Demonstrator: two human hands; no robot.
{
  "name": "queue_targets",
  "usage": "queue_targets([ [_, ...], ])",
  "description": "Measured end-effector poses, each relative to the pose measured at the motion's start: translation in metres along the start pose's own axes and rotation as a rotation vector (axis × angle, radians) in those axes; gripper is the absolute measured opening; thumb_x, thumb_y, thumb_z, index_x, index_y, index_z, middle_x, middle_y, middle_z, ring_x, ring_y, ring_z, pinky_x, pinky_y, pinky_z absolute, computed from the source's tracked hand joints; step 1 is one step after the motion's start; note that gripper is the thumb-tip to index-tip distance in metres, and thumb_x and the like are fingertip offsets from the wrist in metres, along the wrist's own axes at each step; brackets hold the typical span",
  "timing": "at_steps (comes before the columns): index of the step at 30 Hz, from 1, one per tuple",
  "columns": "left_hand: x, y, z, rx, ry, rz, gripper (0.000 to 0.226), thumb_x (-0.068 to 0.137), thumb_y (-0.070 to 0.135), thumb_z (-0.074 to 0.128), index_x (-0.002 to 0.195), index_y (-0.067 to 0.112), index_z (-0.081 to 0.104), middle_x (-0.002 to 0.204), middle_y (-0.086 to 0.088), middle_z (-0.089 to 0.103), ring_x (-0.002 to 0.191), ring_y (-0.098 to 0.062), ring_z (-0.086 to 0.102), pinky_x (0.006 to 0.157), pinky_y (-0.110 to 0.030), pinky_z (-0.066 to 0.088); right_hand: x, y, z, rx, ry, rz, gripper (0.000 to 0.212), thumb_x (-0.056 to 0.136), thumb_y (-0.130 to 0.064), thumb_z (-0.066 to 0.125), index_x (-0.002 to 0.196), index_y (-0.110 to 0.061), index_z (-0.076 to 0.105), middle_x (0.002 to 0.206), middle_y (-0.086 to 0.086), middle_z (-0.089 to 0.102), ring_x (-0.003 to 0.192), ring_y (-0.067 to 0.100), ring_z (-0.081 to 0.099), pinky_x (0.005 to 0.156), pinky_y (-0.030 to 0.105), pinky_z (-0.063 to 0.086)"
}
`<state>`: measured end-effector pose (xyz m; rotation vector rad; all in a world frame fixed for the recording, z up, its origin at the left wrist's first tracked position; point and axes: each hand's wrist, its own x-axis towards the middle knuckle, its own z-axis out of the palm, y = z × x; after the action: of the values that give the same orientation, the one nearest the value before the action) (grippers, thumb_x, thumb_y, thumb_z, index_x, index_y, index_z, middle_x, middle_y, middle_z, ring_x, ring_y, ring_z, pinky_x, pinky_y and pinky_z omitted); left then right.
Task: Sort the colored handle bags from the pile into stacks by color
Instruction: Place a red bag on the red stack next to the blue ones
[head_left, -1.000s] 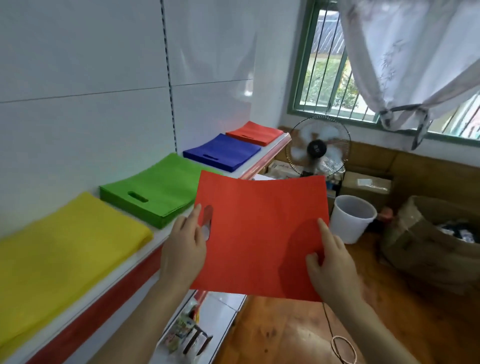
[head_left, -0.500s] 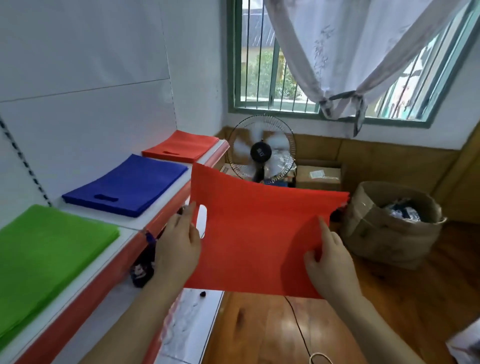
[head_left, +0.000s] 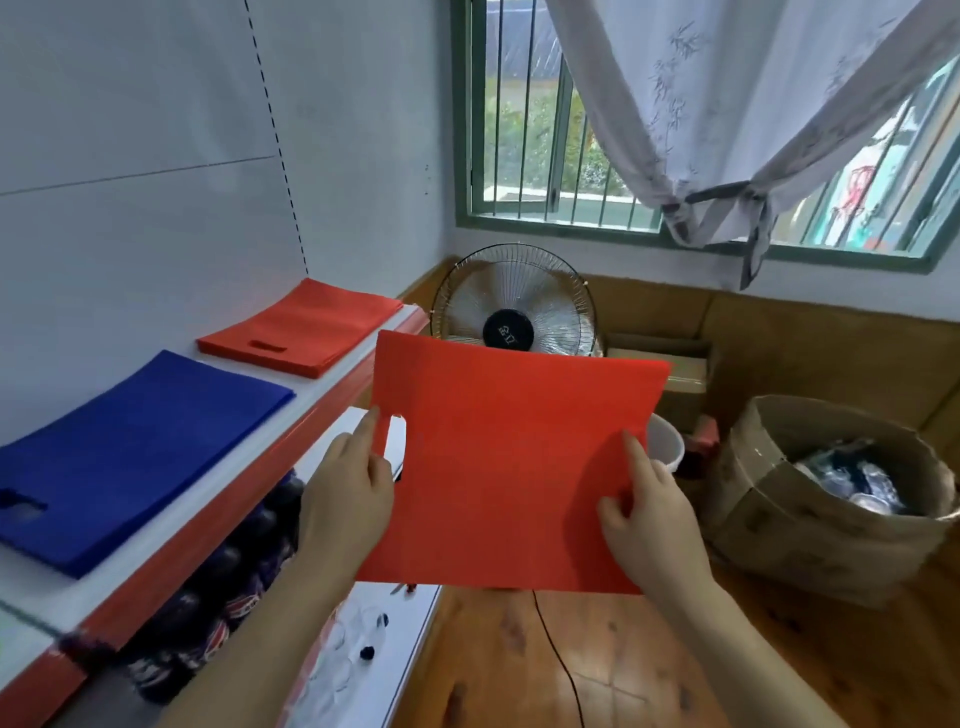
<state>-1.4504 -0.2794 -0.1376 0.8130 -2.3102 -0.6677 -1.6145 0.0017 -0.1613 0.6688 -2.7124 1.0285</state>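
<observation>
Two hands, left hand (head_left: 347, 491) and right hand (head_left: 649, 512), grip a red bag (head_left: 506, 457) by its side edges, near the red stack (head_left: 301, 327) on the shelf (head_left: 332, 387).

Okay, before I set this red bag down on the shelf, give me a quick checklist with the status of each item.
1. Both hands have the bag: ok. The left hand pinches the red bag by its handle cut-out edge, and the right hand grips the opposite side.
2. Bag spread flat, not folded: ok.
3. Matching stack in view: ok. The red stack lies at the far end of the shelf.
4. Colour not confused with its neighbour: ok. The blue stack lies nearer, apart from the red one.
5. Top of the red stack free: ok, nothing lies on it.
6. Handle cut-outs will line up: cannot tell yet.
</observation>
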Motion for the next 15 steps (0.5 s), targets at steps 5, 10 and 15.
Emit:
queue_targets([
  [5,0.068,-0.017,0.037,-0.016,0.020,-0.045,0.056,0.105,0.022,0.043,0.159,0.032,0.036,0.110,0.004,0.058,0.095,-0.017,0.061,0.080,-0.045,0.058,0.081,-0.002,0.038,0.002,-0.031,-0.031,0.084,0.088,-0.019,0.060,0.163,-0.030,0.023,0.116,0.000,0.055,0.098,0.025,0.061,0.080,0.041,0.054],
  [10,0.146,-0.033,0.061,-0.057,0.091,-0.075,0.053,0.106,0.024,0.042,0.158,0.033,0.039,0.126,0.002,0.061,0.100,-0.014,0.061,0.080,-0.038,0.056,0.181,-0.024,0.071,-0.007,-0.060,-0.095,0.083,0.088,-0.022,0.060,0.162,-0.031,0.023,0.124,0.002,0.056,0.099,0.026,0.062,0.079,0.044,0.054],
  [15,0.211,-0.055,0.064,-0.012,0.161,-0.124,0.055,0.105,0.023,0.041,0.159,0.033,0.037,0.136,-0.001,0.058,0.106,-0.019,0.061,0.084,-0.042,0.056,0.263,-0.054,0.110,0.025,-0.071,-0.184,0.082,0.090,-0.019,0.060,0.164,-0.032,0.025,0.129,0.005,0.055,0.105,0.031,0.062,0.086,0.048,0.054],
])
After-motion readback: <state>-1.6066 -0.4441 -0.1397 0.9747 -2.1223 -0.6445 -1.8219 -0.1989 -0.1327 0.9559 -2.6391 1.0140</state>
